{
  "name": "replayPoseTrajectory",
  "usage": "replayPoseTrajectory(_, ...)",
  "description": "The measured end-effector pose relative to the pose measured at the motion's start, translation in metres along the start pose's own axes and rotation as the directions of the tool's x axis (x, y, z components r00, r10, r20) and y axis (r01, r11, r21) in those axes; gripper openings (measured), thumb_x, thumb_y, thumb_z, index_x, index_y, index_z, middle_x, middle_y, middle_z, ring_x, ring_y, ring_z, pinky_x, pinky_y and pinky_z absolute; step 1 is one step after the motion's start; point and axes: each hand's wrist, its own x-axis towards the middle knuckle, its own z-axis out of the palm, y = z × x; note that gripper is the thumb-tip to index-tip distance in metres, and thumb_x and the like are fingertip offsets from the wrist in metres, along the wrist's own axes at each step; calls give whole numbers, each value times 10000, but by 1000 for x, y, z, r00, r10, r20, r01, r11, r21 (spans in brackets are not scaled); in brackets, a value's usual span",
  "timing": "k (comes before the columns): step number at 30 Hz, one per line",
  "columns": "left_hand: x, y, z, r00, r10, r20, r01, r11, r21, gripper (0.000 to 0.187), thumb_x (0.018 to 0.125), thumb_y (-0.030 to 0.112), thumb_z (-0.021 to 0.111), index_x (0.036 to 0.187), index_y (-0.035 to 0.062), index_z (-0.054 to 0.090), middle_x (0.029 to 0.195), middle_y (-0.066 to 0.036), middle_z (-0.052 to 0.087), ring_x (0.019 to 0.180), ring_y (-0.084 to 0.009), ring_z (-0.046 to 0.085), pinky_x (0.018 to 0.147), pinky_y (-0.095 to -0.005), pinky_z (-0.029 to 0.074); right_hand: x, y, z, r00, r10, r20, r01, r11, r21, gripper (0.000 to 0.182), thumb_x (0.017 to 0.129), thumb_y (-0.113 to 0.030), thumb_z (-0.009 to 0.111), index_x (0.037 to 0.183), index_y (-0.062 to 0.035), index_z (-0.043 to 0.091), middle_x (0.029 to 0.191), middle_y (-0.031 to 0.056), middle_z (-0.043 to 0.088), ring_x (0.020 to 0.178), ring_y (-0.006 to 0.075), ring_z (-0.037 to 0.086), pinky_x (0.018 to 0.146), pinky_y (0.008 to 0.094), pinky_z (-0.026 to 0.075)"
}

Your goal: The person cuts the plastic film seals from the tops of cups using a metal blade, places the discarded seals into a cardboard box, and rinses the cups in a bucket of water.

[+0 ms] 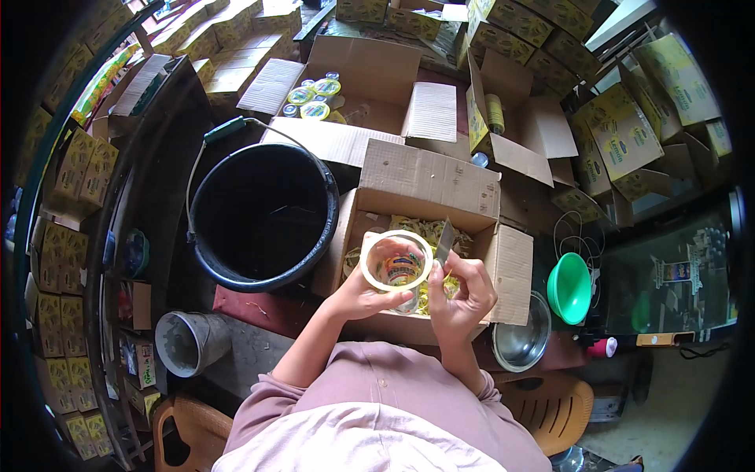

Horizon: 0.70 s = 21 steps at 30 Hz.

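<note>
My left hand [355,294] is wrapped round a clear plastic jar [395,271] with a pale yellow rim. The jar's round end faces me, and printed lettering shows through it. Pinched in my right hand [464,300] is a flat grey knife blade [445,241], pointing up close beside the jar's rim; its handle, if any, is hidden by the fingers. Both hands are above an open cardboard box [429,179] that holds many small yellow packets [409,226].
A large black bucket [201,256] stands left of the box. Behind are open cartons [362,63], one with lidded tubs [314,110]. To the right are a metal bowl [522,334] and green bowl [568,289]. A grey bucket [177,342] sits lower left, near orange chairs [562,393].
</note>
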Motion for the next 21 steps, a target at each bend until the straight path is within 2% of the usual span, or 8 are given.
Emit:
replayPoseTrajectory(6, -1, -2, 1, 998, 45, -35, -45, 999, 2, 660, 730, 34, 680, 1278, 85, 317, 1225, -128, 418, 1136, -200, 432, 964, -351, 364, -7, -7, -3, 997, -82, 15, 82, 996, -45, 239, 655, 38, 670, 889, -11, 658, 690, 65, 582, 590, 133, 575, 542, 246, 464)
replayPoseTrajectory(12, 3, 7, 5, 997, -5, -80, 10, 998, 62, 667, 736, 32, 668, 1289, 46, 295, 1215, -124, 413, 1137, -200, 432, 961, -337, 372, -6, -11, -4, 993, -118, 26, 120, 985, -126, 252, 657, 48, 672, 901, -15, 661, 687, 67, 574, 586, 146, 577, 540, 256, 467)
replayPoseTrajectory(15, 3, 5, 11, 990, -15, -139, 12, 1000, -21, 655, 745, 29, 660, 1284, 30, 289, 1201, -118, 414, 1133, -189, 432, 947, -319, 384, -7, -10, -1, 984, -177, 13, 176, 968, -178, 255, 656, 49, 672, 903, -18, 663, 695, 69, 576, 583, 156, 577, 536, 263, 468)
replayPoseTrajectory(18, 4, 5, 17, 983, -19, -180, 24, 999, 24, 639, 751, 31, 658, 1276, 33, 293, 1181, -111, 427, 1121, -180, 441, 932, -306, 395, -8, -6, 0, 980, -200, 9, 198, 960, -199, 259, 655, 49, 672, 906, -18, 663, 701, 72, 576, 588, 161, 579, 533, 266, 468)
replayPoseTrajectory(21, 3, 5, 12, 988, -6, -154, 19, 996, 86, 630, 743, 20, 660, 1262, 36, 304, 1161, -100, 440, 1109, -174, 451, 925, -302, 401, -6, -3, -1, 978, -210, 10, 209, 968, -137, 260, 654, 49, 673, 905, -15, 662, 703, 73, 574, 593, 163, 579, 537, 268, 470)
